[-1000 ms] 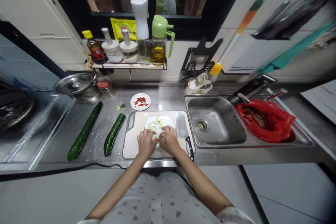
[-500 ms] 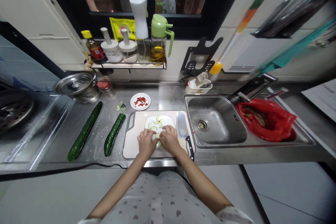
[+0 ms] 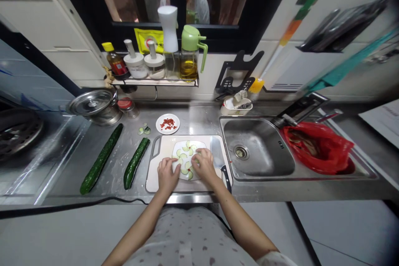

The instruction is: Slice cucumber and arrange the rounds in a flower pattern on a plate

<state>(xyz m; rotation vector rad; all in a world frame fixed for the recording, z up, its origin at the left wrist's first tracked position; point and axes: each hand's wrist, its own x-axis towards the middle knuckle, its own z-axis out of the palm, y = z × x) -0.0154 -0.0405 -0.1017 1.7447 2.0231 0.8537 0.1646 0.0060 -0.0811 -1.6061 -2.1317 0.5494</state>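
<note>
A white plate [image 3: 178, 173] with thin half-moon cucumber slices [image 3: 183, 156] lies on the cutting board [image 3: 155, 174]. The slices form small curved clusters, two of them with a red bit at the centre. At the plate's left edge rests my left hand [image 3: 167, 174], thumb and fingers apart, holding nothing that I can see. Over the right side of the plate, my right hand [image 3: 204, 166] pinches its fingertips together on a cucumber slice, mostly hidden by the fingers. A knife [image 3: 219, 153] with a black handle lies on the board's right side.
Left of the board lie a cut cucumber [image 3: 136, 164] and a long cucumber [image 3: 101, 160]. Behind it stand a small plate of red bits [image 3: 167, 131] and cucumber ends [image 3: 144, 129]. A sink [image 3: 258, 149] and a red bag [image 3: 324, 153] are right; a seasoning rack [image 3: 156, 82] hangs behind.
My hands have moved apart, the left one out to the plate's left edge and the right one slightly right. More slices now show between them. The camera view has tilted a little.
</note>
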